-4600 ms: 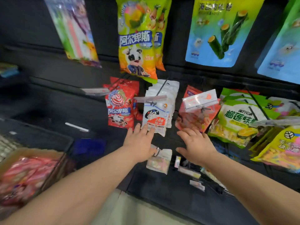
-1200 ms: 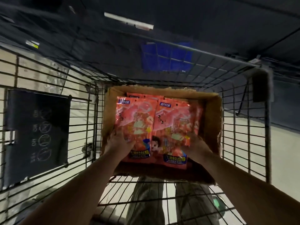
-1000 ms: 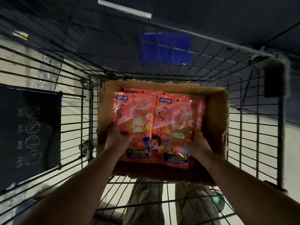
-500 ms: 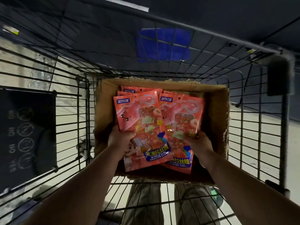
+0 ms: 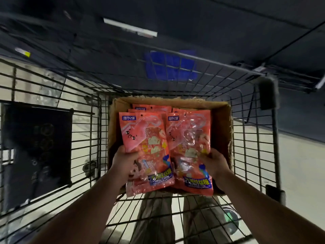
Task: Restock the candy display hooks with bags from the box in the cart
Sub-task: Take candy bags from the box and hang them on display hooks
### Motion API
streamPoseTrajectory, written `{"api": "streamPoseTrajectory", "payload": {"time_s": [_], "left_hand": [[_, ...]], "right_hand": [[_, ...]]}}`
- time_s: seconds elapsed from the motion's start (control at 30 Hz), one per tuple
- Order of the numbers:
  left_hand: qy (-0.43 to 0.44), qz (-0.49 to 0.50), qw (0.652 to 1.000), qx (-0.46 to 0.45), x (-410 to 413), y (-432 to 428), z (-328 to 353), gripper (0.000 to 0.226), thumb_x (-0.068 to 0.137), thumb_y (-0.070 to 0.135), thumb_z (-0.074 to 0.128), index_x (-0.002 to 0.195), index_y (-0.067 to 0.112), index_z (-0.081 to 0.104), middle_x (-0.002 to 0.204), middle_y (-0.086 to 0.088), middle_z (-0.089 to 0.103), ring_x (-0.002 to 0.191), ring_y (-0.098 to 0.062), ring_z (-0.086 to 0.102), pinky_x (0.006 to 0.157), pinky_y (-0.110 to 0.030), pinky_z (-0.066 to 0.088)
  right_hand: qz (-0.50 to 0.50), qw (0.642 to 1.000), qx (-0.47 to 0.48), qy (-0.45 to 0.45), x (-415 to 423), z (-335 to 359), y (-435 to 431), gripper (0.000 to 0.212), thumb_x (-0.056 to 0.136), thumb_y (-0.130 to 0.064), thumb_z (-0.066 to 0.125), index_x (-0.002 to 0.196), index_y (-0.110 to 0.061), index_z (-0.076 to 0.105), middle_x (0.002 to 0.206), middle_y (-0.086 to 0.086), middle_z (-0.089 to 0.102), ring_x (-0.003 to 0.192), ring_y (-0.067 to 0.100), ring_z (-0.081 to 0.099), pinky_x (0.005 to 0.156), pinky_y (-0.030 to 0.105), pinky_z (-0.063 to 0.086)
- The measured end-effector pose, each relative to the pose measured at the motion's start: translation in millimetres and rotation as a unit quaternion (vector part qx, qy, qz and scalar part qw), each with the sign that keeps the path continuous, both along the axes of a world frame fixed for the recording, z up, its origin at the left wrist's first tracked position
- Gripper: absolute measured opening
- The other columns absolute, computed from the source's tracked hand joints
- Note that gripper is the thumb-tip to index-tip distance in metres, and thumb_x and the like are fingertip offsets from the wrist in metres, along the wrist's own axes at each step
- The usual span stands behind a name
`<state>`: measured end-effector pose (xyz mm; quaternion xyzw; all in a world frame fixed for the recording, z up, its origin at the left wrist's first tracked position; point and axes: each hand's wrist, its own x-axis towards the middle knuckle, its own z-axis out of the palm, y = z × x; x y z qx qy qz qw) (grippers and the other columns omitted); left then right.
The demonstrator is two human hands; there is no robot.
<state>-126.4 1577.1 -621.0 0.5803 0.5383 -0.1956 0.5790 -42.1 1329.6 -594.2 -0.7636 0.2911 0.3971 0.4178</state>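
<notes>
A brown cardboard box [image 5: 220,127] sits in the wire cart [image 5: 249,148] below me. My left hand [image 5: 123,161] grips a stack of pink-red candy bags [image 5: 146,147] by its left edge. My right hand [image 5: 213,162] grips a second stack of the same bags [image 5: 190,143] by its right edge. Both stacks are lifted above the box and tilted towards me. More of these bags [image 5: 151,108] lie in the box behind them. The display hooks are out of view.
The cart's wire walls surround the box on all sides. A dark panel [image 5: 37,147] hangs on the cart's left wall. A blue crate [image 5: 170,66] shows through the far mesh under a dark shelf. My legs and the pale floor show below the cart bottom.
I turned from the hooks to the cart. Over the last second both hands lifted the two stacks of bags up out of the box and towards me.
</notes>
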Motion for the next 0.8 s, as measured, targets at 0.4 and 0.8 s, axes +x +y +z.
{"api": "streamPoseTrajectory", "payload": {"time_s": [0.4, 0.8], "left_hand": [[-0.040, -0.023, 0.999, -0.011, 3, 9, 98, 0.026, 0.087, 0.014, 0.068, 0.111, 0.012, 0.058, 0.086, -0.018, 0.068, 0.051, -0.018, 0.059, 0.048, -0.026, 0.044], [-0.179, -0.073, 0.981, -0.025, 49, -8, 189, 0.015, 0.083, 0.007, 0.071, 0.096, 0.013, 0.065, 0.084, -0.001, 0.066, 0.076, -0.018, 0.063, 0.057, -0.022, 0.046]], "right_hand": [[-0.014, 0.995, 0.035, -0.097, 15, 108, -8, 0.005, 0.091, -0.019, 0.062, 0.090, -0.014, 0.063, 0.074, 0.002, 0.066, 0.058, 0.014, 0.060, 0.046, 0.023, 0.047], [-0.112, 0.975, 0.087, -0.170, 21, 200, -36, 0.012, 0.091, -0.026, 0.062, 0.097, -0.016, 0.061, 0.095, 0.010, 0.071, 0.088, 0.031, 0.069, 0.082, 0.049, 0.057]]}}
